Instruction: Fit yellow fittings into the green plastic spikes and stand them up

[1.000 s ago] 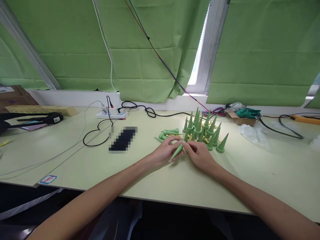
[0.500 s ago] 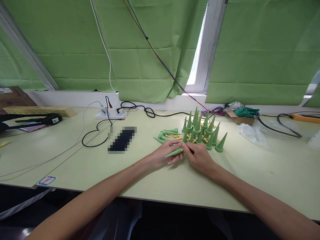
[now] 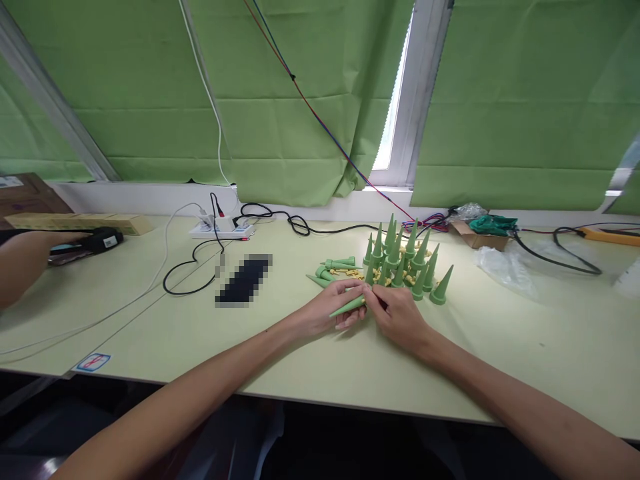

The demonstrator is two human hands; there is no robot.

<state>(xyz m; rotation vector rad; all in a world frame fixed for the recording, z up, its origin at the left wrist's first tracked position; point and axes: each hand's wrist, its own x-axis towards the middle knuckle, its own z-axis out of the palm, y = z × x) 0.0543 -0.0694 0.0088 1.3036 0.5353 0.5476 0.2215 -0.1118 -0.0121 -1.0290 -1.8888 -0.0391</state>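
By the cones point(image 3: 394, 253), left hand point(image 3: 323, 307) grips a green spike point(image 3: 347, 307), probably angled for right hand point(image 3: 399, 315) (can't tell that one's hold).

I can read no words here. Well left of the left hand point(image 3: 323, 304) and nearer than it, a sticker point(image 3: 93, 362) on the table point(image 3: 280, 280) bears a blue-framed red mark, unclear to me. Left and beyond the hand, a black object's point(image 3: 96, 244) white tag point(image 3: 111, 241) and a cardboard box's point(image 3: 37, 190) label point(image 3: 10, 181) are too small.
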